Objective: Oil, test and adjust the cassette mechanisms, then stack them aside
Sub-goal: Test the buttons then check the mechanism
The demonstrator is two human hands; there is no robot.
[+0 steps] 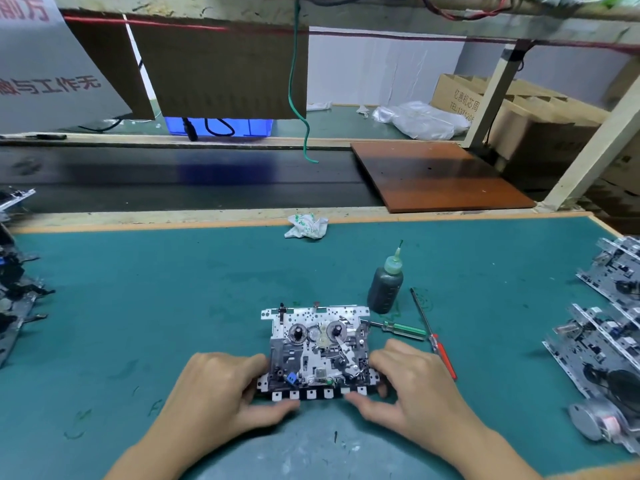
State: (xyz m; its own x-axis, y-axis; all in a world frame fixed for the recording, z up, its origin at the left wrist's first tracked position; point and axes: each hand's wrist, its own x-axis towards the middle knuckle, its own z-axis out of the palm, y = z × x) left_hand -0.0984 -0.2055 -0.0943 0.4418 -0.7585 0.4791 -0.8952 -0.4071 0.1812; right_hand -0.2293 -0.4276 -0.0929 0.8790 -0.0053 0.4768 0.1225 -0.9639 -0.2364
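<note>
We have the cassette mechanism (317, 351) flat on the green worktop (156, 289), close to us. Our left hand (221, 393) grips its left end, thumb along the row of white keys; our right hand (412, 386) grips its right end, thumb on the keys too. Just beyond lie a green-handled screwdriver (398, 329) and a red-handled one (434, 336), beside an upright oil bottle (385, 284). More mechanisms (602, 341) are stacked at the right edge, others (15, 289) at the left. Farther off sits a crumpled cloth (306, 226), then a brown board (436, 174).
</note>
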